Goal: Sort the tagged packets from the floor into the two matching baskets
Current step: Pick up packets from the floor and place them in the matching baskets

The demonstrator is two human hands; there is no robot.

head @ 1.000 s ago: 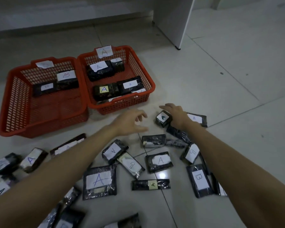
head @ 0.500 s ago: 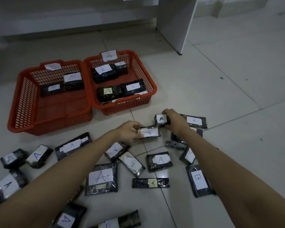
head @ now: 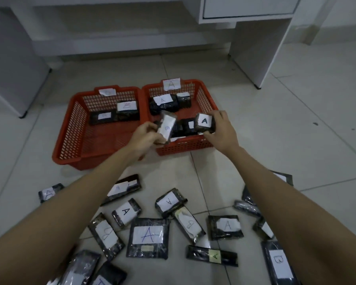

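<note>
Packets (head: 205, 122) in hands (head: 220, 130), over baskets (head: 70, 145).

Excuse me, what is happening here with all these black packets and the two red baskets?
A person is sorting tagged packets. The right hand holds a packet tagged A above the A basket. The left hand holds a B packet near the B basket. Both baskets already hold a few packets, and many more lie on the floor.
</note>
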